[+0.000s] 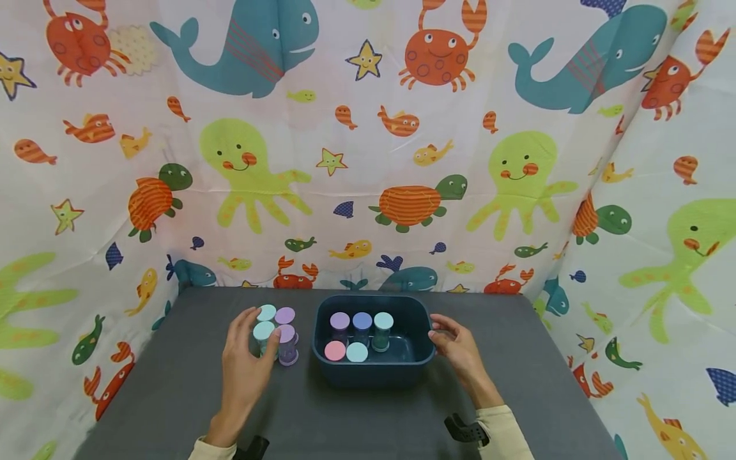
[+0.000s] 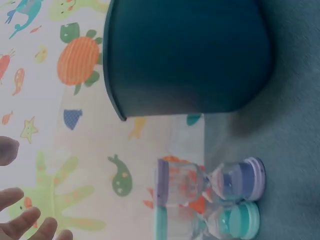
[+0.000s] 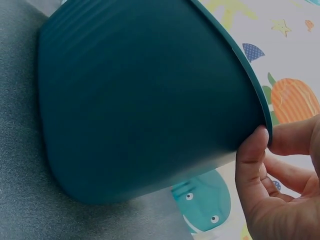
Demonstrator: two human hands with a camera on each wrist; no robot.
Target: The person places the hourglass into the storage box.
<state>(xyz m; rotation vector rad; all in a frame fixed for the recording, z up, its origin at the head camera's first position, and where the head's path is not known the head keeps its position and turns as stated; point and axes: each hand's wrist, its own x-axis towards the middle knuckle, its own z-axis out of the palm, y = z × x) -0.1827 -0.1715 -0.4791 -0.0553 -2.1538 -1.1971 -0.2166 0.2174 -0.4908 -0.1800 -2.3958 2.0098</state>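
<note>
My left hand (image 1: 244,370) is just in front of a group of sand timers on the table, fingers and thumb spread with nothing between them. The group shows teal caps (image 1: 264,330) and lilac caps (image 1: 284,315). In the left wrist view, a purple sand timer (image 2: 187,182) and a teal sand timer (image 2: 240,220) stand upright, apart from the spread fingers (image 2: 22,218). At the right end of a dark blue bin (image 1: 374,375), my right hand (image 1: 460,358) pinches the rim between thumb and finger. Several sand timers (image 1: 382,332) stand inside the bin.
The bin sits on a grey table (image 1: 460,421), right of the loose group. A curtain (image 1: 368,172) printed with sea animals hangs behind the table and along its sides. Black straps (image 1: 466,429) are on both wrists.
</note>
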